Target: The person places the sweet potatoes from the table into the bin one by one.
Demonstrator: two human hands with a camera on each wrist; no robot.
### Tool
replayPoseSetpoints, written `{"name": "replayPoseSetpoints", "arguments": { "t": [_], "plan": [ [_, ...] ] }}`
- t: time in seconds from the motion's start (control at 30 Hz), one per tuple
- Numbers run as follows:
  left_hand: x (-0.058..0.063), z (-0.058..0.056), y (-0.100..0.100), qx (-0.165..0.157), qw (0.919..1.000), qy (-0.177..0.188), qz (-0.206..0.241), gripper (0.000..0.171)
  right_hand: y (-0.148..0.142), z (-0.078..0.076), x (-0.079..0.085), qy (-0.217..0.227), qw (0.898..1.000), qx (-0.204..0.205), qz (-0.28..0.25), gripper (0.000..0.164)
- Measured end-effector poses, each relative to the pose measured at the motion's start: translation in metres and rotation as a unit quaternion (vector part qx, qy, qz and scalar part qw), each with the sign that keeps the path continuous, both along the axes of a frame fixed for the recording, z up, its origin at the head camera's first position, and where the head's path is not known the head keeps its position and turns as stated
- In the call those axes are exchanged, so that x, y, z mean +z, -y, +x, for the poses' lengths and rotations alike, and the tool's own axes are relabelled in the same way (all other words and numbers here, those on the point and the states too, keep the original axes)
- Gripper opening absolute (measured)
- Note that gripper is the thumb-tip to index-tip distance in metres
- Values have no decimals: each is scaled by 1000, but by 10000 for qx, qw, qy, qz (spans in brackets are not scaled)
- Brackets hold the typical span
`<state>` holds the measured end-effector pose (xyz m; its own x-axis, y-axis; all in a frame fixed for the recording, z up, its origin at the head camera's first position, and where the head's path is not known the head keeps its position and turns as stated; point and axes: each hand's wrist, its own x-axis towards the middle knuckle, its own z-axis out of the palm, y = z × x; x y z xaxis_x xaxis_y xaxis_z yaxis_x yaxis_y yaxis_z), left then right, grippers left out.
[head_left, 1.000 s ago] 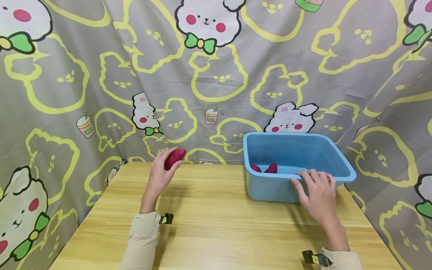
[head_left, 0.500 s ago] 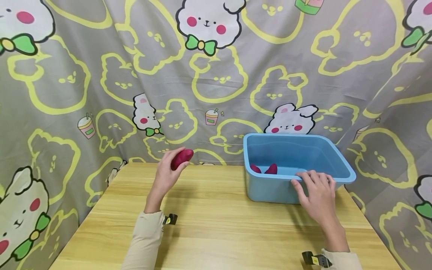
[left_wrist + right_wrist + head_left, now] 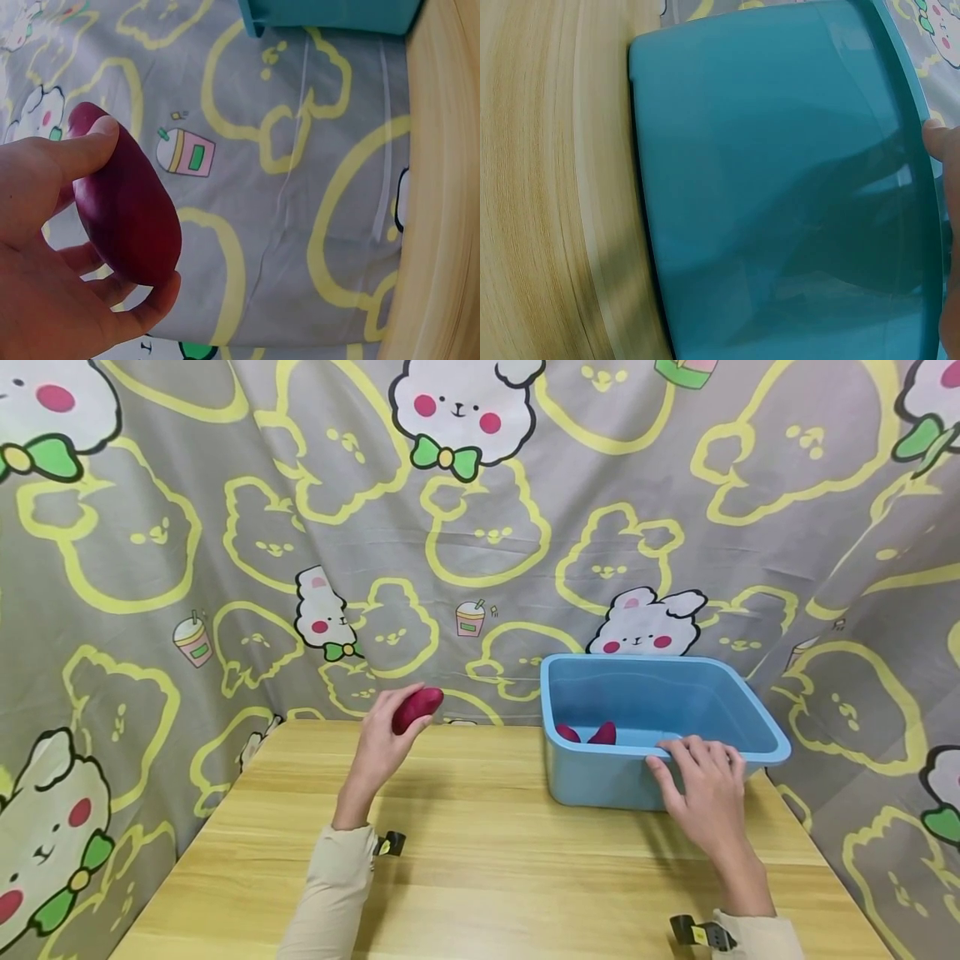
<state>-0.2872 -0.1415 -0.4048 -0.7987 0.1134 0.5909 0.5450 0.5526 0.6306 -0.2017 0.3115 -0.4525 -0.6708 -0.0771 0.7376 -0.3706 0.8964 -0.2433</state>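
Note:
My left hand (image 3: pixel 380 745) holds a smooth, purple-red sweet potato (image 3: pixel 417 710) above the far left half of the table. In the left wrist view, the thumb lies on one side of the sweet potato (image 3: pixel 127 202), and curled fingers support its lower end. My right hand (image 3: pixel 708 789) grips the near rim of a blue plastic basin (image 3: pixel 600 777), fingers over the edge and thumb on the outer wall. Inside the basin, two more purple-red pieces (image 3: pixel 604 734) show at the left, partly hidden by the near wall. The right wrist view is mostly the basin's outer wall (image 3: pixel 780 180).
The basin stands on a light wooden table (image 3: pixel 480 877), near its far right edge. A grey curtain (image 3: pixel 495 577) with cartoon bunnies hangs behind and at both sides. Black wrist devices (image 3: pixel 390 843) are strapped at both sleeves.
My left hand has moved a short way right, toward the basin, carrying the sweet potato. The right hand and the basin have stayed in place.

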Motion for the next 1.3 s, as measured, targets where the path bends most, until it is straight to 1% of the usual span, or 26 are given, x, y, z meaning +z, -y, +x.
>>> {"name": "replayPoseSetpoints", "arguments": {
  "t": [0.23, 0.47, 0.63, 0.87, 1.03, 1.17, 1.3],
  "plan": [
    [2, 1, -10, -82, 10000, 33, -2, 49, 0, -2, -1, -24, 10000, 5, -6, 29],
    [3, -1, -19, -144, 9999, -67, 56, 49, 0, -3, -1, -64, 10000, 27, -16, 28],
    [5, -1, -26, -237, 9997, -55, 96, 49, 0, -2, -1, -63, 10000, 25, -13, 28],
    [1, 0, -34, -396, 9992, 42, 53, 48, 0, -2, -1, -66, 10000, 53, 14, 28],
    [0, 1, -40, -479, 9988, -66, 41, 47, 1, -2, -1, -74, 10000, 50, 15, 28],
    [0, 2, -45, -635, 9979, -159, -27, 49, 1, -2, -1, -76, 10000, 36, 4, 27],
    [-2, 3, -49, -742, 9971, -169, -84, 51, 0, -1, 0, -71, 10000, 38, 2, 27]
  ]
}}
